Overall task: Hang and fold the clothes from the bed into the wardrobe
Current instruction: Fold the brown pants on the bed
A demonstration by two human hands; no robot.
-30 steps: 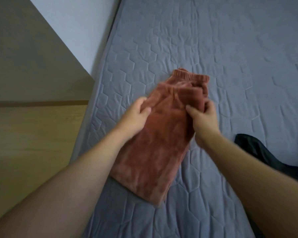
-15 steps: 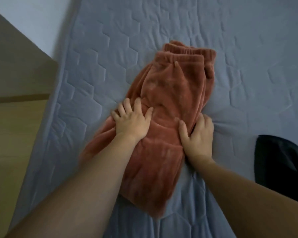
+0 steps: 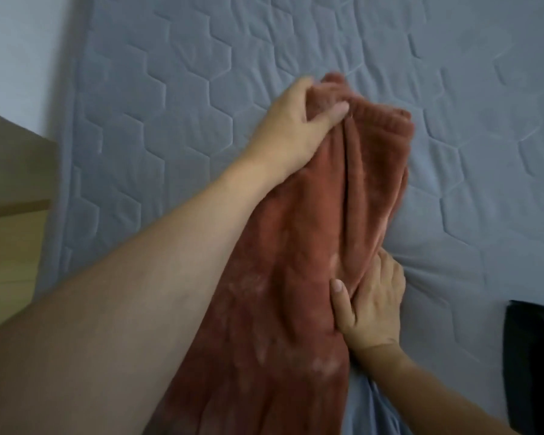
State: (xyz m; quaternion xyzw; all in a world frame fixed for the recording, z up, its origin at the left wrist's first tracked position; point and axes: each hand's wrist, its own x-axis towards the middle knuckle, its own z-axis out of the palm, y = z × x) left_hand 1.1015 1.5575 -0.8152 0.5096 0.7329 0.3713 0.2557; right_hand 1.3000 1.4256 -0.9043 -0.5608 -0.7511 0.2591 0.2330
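Observation:
Rust-red fleece trousers (image 3: 311,246) lie lengthwise on the grey quilted bed (image 3: 201,89), waistband at the far end. My left hand (image 3: 292,127) grips the far left corner of the waistband, with the fingers curled around the fabric. My right hand (image 3: 371,302) presses on the right edge of the trousers at mid-length, thumb on top and fingers tucked under a fold. My left forearm covers the near left part of the garment.
A black garment (image 3: 534,365) lies on the bed at the right edge of view. A wooden panel (image 3: 10,230) stands along the bed's left side, with a pale wall (image 3: 22,51) behind it.
My left hand slid from the middle of the trousers up to the waistband corner and closed on it. My right hand stayed at the right edge. The view moved closer.

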